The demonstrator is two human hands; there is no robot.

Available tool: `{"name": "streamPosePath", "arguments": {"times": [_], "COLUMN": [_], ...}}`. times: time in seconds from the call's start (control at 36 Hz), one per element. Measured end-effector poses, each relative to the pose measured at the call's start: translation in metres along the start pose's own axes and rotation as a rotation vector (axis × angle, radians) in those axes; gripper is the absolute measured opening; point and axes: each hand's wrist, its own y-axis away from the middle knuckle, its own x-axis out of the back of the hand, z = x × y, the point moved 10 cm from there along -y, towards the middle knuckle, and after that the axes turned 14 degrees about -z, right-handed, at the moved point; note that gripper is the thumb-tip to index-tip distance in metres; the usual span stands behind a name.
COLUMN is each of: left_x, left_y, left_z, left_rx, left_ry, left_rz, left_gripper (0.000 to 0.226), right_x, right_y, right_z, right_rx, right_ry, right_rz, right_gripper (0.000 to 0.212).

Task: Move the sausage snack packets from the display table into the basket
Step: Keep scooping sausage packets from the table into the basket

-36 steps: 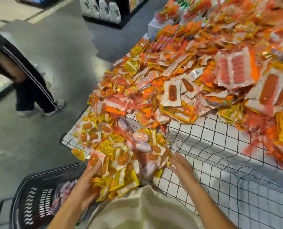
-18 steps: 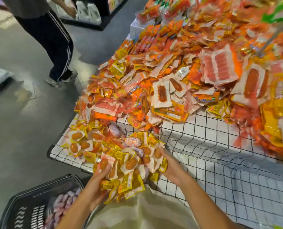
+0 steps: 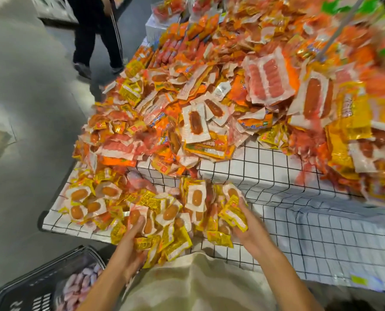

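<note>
Best to cup the heap of yellow sausage snack packets [image 3: 164,212] from both flanks at once, squeezing inward and sliding the fingers beneath before lifting, since slick pouches likely squirt out of a loose grasp; worth keeping the load low over the near edge of the display table [image 3: 310,221] and carrying it down and left toward the basket [image 3: 29,286], which sits by the floor at the lower left with pale pink packets [image 3: 81,286] already inside; wise to take a modest armful rather than everything, leaving the outlying packets on the left corner of the checked cloth for another pass, and to leave the big orange pile [image 3: 209,97] further back alone for now. Left hand [image 3: 126,250] palm inward and fingers spread, pressed against the near-left side of the heap with a few pouches lying over the fingers; right hand [image 3: 247,225] on the near-right side, fingers curled round a small bunch of yellow pouches; both hands apart, bracketing the heap rather than closed together, forearms converging from the body; not clear whether any packet is off the cloth yet; much of the far pile blurred.
</note>
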Motion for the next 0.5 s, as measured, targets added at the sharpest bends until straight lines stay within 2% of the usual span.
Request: {"name": "streamPosePath", "arguments": {"times": [0.06,0.11,0.22,0.31,0.36,0.44,0.5], "left_x": [-0.006,-0.012,-0.022,-0.026,-0.028,-0.022,-0.019], "left_y": [-0.004,-0.011,-0.024,-0.027,-0.027,-0.024,-0.024], "left_z": [0.003,0.001,-0.01,-0.015,-0.017,-0.016,-0.017], "left_rx": [-0.016,0.005,0.069,0.092,0.099,0.101,0.106], "left_ry": [-0.112,-0.195,-0.274,-0.258,-0.249,-0.284,-0.287], "left_rz": [0.025,0.02,0.018,0.008,-0.005,0.042,0.047], "left_gripper": [0.061,0.058,0.016,0.011,0.026,0.072,0.079], "right_x": [0.025,0.05,0.08,0.092,0.095,0.093,0.09], "right_y": [0.017,0.033,0.049,0.05,0.047,0.039,0.034], "right_z": [-0.016,-0.022,-0.021,-0.017,-0.015,-0.011,-0.007], "right_rx": [0.047,0.053,0.064,0.068,0.07,0.045,0.012], "right_ry": [0.052,0.123,0.145,0.105,0.091,0.119,0.196], "right_rz": [0.08,0.177,0.246,0.266,0.259,0.2,0.185], "right_gripper": [0.032,0.038,0.046,0.043,0.041,0.057,0.071]}}
